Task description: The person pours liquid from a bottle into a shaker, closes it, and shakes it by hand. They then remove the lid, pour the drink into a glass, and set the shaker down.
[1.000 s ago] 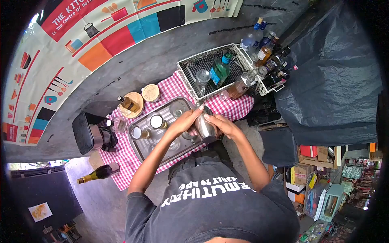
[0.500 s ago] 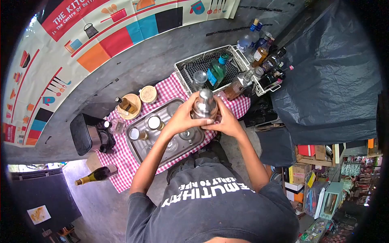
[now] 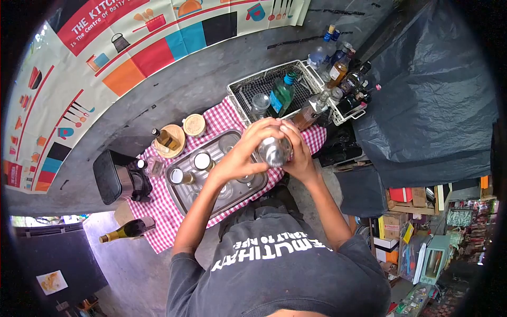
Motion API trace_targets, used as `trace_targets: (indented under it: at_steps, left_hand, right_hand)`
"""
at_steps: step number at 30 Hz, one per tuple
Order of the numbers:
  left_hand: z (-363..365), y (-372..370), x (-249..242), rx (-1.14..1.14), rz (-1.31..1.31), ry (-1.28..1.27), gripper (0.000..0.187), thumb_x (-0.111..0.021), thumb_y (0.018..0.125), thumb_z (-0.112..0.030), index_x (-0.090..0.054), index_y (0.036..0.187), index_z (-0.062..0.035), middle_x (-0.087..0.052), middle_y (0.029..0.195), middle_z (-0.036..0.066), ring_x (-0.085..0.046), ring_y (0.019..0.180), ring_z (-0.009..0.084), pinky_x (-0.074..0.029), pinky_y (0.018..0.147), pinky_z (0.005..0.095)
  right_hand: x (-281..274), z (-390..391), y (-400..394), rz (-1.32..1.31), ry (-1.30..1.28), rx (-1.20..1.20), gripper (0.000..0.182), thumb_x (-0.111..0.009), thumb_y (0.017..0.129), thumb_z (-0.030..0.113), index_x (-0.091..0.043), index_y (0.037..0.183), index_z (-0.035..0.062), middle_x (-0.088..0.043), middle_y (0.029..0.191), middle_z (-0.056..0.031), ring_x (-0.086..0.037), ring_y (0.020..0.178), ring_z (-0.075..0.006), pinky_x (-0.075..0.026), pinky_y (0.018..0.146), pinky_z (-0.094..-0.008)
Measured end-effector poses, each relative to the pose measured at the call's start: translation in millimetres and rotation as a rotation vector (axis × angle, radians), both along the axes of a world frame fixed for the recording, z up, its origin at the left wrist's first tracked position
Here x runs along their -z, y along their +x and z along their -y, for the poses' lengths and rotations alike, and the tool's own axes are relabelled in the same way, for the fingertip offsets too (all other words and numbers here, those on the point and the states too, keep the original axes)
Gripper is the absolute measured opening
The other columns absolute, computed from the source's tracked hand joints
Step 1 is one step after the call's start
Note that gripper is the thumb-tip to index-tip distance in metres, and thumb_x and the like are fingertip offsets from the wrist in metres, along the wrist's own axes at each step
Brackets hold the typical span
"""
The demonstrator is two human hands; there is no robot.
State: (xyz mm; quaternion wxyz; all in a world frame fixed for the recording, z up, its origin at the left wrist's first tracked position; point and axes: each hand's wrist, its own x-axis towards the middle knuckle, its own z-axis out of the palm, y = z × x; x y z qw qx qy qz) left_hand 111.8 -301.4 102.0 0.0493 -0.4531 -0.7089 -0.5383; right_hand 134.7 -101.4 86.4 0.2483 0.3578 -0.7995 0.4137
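Observation:
Between my two hands is a shiny metal shaker (image 3: 275, 152), its rounded end facing the camera. My left hand (image 3: 243, 153) wraps its left side, and my right hand (image 3: 301, 153) grips it from the right; the fingers of both meet at its far side. Below and to the left lies a metal tray (image 3: 211, 198) with glasses, among them two filled ones with pale tops (image 3: 203, 160) (image 3: 180, 176). A clear glass (image 3: 260, 104) stands just beyond my hands, beside a green bottle (image 3: 282, 95).
A white wire basket (image 3: 236, 83) stands behind, with several bottles (image 3: 340, 68) at its right. On the checkered cloth (image 3: 153, 227) are a wooden plate (image 3: 176, 142) with a small bottle, a lidded jar (image 3: 194, 125), a black container (image 3: 112, 177) and a gold-necked bottle (image 3: 127, 230).
The shaker has tipped so its rounded end faces the camera more, and has shifted slightly right and down. My fingers have moved round to its far side.

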Motion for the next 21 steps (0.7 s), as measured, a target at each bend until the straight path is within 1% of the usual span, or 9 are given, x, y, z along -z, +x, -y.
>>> trace_targets:
  at_steps: [4,6,7,10,12,14,15,19,21]
  left_hand:
    - [-4,-10,10,-0.059,0.42,-0.01,0.081,-0.076,0.072,-0.035,-0.039,0.136,-0.0013,-0.047,0.133,0.018,-0.045,0.126,0.0263,-0.033,0.106,0.0356]
    - [-10,-12,20,-0.095,0.497,-0.061,0.078,-0.072,0.077,-0.04,-0.04,0.135,0.0011,-0.049,0.13,0.019,-0.048,0.122,0.0258,-0.035,0.104,0.0348]
    - [-12,-13,26,-0.136,0.579,-0.117,0.075,-0.068,0.082,-0.044,-0.041,0.133,0.0035,-0.051,0.127,0.02,-0.05,0.119,0.0254,-0.036,0.102,0.0341]
    - [-19,-16,50,-0.16,0.817,-0.174,0.072,-0.057,0.089,-0.051,-0.043,0.13,0.0066,-0.054,0.121,0.022,-0.052,0.114,0.0237,-0.039,0.098,0.034]
    - [-21,-15,59,-0.081,0.808,-0.136,0.075,-0.047,0.091,-0.058,-0.046,0.126,0.0085,-0.057,0.113,0.021,-0.054,0.109,0.0217,-0.041,0.094,0.0331]
    - [-23,-18,86,-0.144,0.908,-0.226,0.086,-0.043,0.087,-0.069,-0.047,0.118,0.0101,-0.063,0.087,0.019,-0.065,0.068,0.0215,-0.054,0.056,0.0306]
    - [-20,-15,67,-0.108,1.013,-0.32,0.088,-0.039,0.086,-0.071,-0.048,0.116,0.0107,-0.063,0.081,0.019,-0.064,0.055,0.0212,-0.052,0.041,0.0278]
    - [-18,-16,69,0.024,1.208,-0.358,0.087,-0.039,0.086,-0.071,-0.049,0.114,0.0106,-0.063,0.08,0.017,-0.064,0.055,0.0215,-0.054,0.043,0.0268]
    - [-19,-14,65,-0.032,1.24,-0.409,0.079,-0.035,0.092,-0.065,-0.054,0.112,0.0095,-0.063,0.073,0.014,-0.063,0.053,0.0202,-0.052,0.039,0.0277]
  right_hand:
    - [3,5,8,0.28,-0.006,0.123,0.08,-0.08,0.07,0.019,-0.035,0.134,0.0018,-0.052,0.125,-0.0234,-0.053,0.117,-0.0382,-0.046,0.095,-0.0416]
    - [23,2,4,0.644,-0.139,0.045,0.077,-0.078,0.075,0.032,-0.037,0.131,-0.0014,-0.06,0.111,-0.0215,-0.061,0.104,-0.0349,-0.048,0.087,-0.0398]
    - [30,3,6,0.629,-0.123,0.123,0.07,-0.07,0.081,0.046,-0.044,0.124,-0.0026,-0.063,0.1,-0.0187,-0.064,0.095,-0.0301,-0.048,0.081,-0.038]
    - [57,-2,3,0.929,-0.178,0.151,0.068,-0.062,0.083,0.055,-0.051,0.116,-0.0034,-0.064,0.092,-0.0175,-0.064,0.089,-0.0263,-0.048,0.077,-0.0364]
    - [68,-5,2,0.952,-0.149,0.179,0.069,-0.053,0.086,0.061,-0.057,0.106,-0.0052,-0.064,0.086,-0.0152,-0.063,0.084,-0.0232,-0.047,0.074,-0.0336]
    - [55,-7,3,1.236,-0.201,0.061,0.069,-0.048,0.089,0.061,-0.059,0.099,-0.0063,-0.065,0.085,-0.013,-0.062,0.08,-0.0212,-0.046,0.073,-0.0314]
    - [58,-9,3,1.295,-0.214,0.02,0.075,-0.041,0.091,0.065,-0.061,0.1,-0.0074,-0.066,0.086,-0.0136,-0.064,0.08,-0.0201,-0.05,0.067,-0.0298]
    - [48,-12,7,1.566,-0.268,0.026,0.088,-0.036,0.088,0.07,-0.056,0.116,-0.0105,-0.064,0.092,-0.0202,-0.067,0.081,-0.0253,-0.057,0.05,-0.031]
    - [51,-18,3,1.634,-0.267,-0.043,0.085,-0.039,0.089,0.068,-0.052,0.121,-0.01,-0.063,0.098,-0.0206,-0.066,0.085,-0.0252,-0.057,0.052,-0.0304]
